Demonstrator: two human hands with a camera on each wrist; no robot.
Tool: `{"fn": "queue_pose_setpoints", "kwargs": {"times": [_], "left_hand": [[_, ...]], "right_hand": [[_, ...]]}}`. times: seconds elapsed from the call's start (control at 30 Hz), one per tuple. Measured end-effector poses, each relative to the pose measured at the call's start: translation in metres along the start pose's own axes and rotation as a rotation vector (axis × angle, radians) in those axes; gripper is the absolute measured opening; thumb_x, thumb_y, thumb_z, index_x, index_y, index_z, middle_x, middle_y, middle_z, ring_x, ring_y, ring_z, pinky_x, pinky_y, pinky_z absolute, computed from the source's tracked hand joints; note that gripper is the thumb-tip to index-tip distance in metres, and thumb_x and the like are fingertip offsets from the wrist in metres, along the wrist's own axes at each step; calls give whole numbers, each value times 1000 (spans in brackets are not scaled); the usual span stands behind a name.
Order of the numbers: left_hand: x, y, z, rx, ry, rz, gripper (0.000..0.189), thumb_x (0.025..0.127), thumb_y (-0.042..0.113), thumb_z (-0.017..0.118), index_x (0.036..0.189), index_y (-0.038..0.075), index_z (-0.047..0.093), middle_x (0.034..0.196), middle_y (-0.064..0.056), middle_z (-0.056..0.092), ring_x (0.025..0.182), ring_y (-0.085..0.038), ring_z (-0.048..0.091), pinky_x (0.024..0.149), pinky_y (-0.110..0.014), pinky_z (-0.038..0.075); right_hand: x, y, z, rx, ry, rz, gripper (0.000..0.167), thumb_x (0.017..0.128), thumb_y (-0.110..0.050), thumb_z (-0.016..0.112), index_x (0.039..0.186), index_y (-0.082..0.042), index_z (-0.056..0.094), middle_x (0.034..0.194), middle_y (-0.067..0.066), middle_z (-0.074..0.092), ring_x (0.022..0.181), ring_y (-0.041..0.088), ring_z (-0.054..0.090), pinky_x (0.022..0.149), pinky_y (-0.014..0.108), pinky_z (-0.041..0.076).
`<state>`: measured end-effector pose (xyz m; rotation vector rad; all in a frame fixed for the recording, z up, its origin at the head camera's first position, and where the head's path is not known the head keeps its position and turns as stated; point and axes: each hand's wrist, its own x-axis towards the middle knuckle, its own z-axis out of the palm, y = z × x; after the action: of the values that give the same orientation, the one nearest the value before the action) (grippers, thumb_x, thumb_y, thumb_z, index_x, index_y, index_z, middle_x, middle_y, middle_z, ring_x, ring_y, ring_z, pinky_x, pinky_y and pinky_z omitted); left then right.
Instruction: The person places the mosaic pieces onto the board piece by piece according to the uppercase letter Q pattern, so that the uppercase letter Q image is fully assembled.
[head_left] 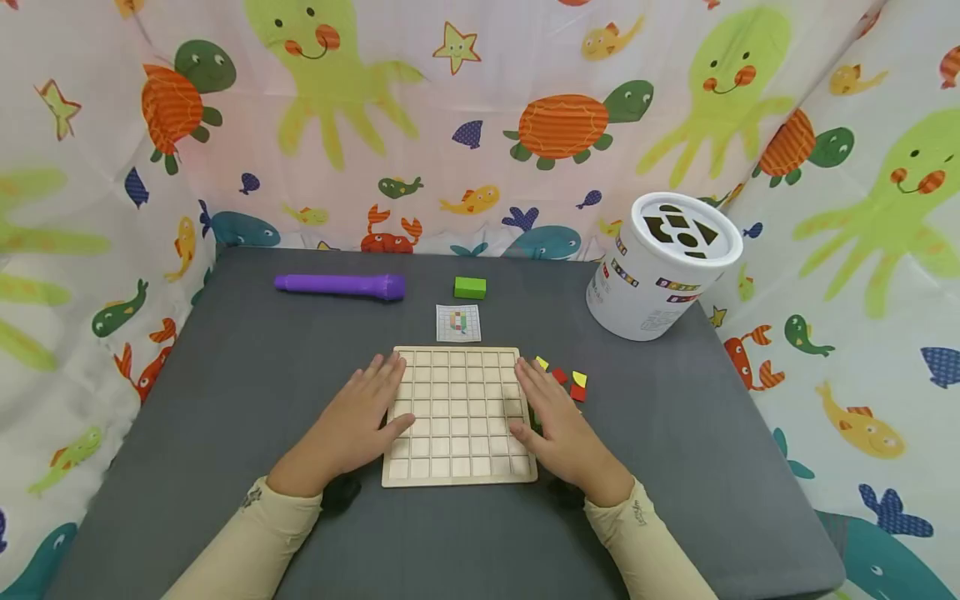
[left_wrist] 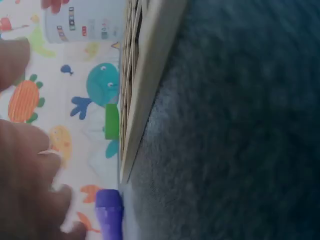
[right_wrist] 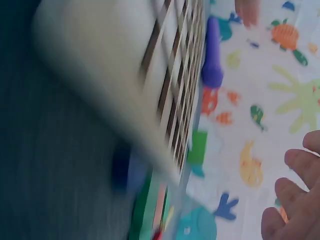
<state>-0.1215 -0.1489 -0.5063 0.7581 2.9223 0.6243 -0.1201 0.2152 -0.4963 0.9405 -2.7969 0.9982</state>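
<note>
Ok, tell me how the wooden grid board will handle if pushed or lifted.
The grid board looks stiff: its edges run straight. Being broad and shallow, it would probably slide rather than tip. Its slim build suggests it's fairly light.

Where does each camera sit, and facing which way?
Head view: worn on the head, facing forward and down at a pale wooden grid board between the left hand and right hand; cream sleeves show.
Left wrist view: worn on the left wrist, looking past the board to a printed white cloth; left fingers show.
Right wrist view: on the right wrist, looking past the board toward that cloth; right fingers show.
Both wrist views share a purple cylindrical stick and green rectangular block; each catches part of the opposite hand up top.
</note>
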Motion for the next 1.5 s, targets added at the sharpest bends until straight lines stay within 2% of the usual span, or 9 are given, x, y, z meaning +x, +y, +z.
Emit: {"fn": "queue_pose_setpoints", "kwargs": {"times": [0.2, 0.4, 0.53, 0.67, 0.77, 0.87, 1.1, 1.23, 1.5], "left_hand": [[-7, -10, 15, -35, -117, -75, 71, 116, 36, 46, 170, 1, 16, 176, -18, 14, 161, -42, 11, 127, -61, 15], [-5, -12, 11, -57, -154, -113, 70, 116, 33, 46, 170, -1, 16, 175, -20, 14, 161, -44, 10, 127, -62, 14], [-5, -15, 7, -51, -190, -132, 72, 116, 37, 46, 169, -2, 18, 175, -20, 15, 161, -44, 10, 127, -63, 12], [-9, -17, 7, -57, -181, -135, 74, 115, 43, 47, 169, -1, 22, 175, -20, 19, 161, -45, 11, 127, -64, 11], [-10, -16, 6, -69, -167, -125, 74, 115, 44, 46, 168, -1, 25, 174, -21, 21, 160, -46, 12, 127, -64, 12], [-9, -16, 7, -61, -181, -122, 74, 115, 46, 43, 169, -1, 23, 175, -20, 20, 161, -45, 12, 127, -63, 12], [0, -23, 17, 3, -163, -130, 74, 115, 48, 43, 170, 5, 21, 175, -14, 19, 162, -39, 11, 129, -59, 12], [0, -24, 18, 4, -171, -134, 73, 115, 46, 44, 171, 5, 20, 175, -13, 18, 162, -39, 11, 128, -59, 13], [-2, -16, 7, 16, -181, -133, 71, 115, 42, 44, 169, 0, 23, 174, -18, 21, 161, -43, 14, 128, -60, 14]], "right_hand": [[-9, 27, -23, -89, -1, 156, 80, 110, -34, 62, 172, -8, 19, 177, 11, 19, 163, 35, 11, 126, 65, 15], [14, 43, -49, -159, -78, 217, 65, 115, -27, 51, 169, -2, 24, 175, 16, 22, 162, 38, 12, 128, 61, 13], [41, 51, -50, -290, -154, 190, 54, 113, -15, 54, 164, -2, 42, 166, 20, 41, 153, 42, 35, 123, 61, 29], [63, 60, -41, -419, -195, 98, 40, 105, -2, 63, 145, -7, 69, 138, 17, 68, 124, 39, 63, 101, 57, 54], [71, 66, -37, -483, -222, 66, 36, 100, 2, 68, 130, -14, 80, 121, 11, 75, 109, 34, 69, 84, 52, 59], [73, 69, -37, -514, -255, 78, 32, 97, 1, 72, 123, -14, 83, 116, 8, 76, 105, 32, 71, 78, 49, 60], [76, 76, -43, -524, -293, 174, 26, 100, -8, 73, 124, -13, 82, 116, 7, 75, 108, 30, 71, 87, 50, 61], [77, 77, -44, -520, -300, 177, 26, 98, -7, 73, 122, -11, 83, 114, 8, 73, 105, 31, 71, 86, 50, 61], [84, 78, -42, -533, -284, 201, 21, 98, -16, 75, 118, -12, 84, 114, 7, 74, 101, 27, 71, 85, 49, 61]]}}
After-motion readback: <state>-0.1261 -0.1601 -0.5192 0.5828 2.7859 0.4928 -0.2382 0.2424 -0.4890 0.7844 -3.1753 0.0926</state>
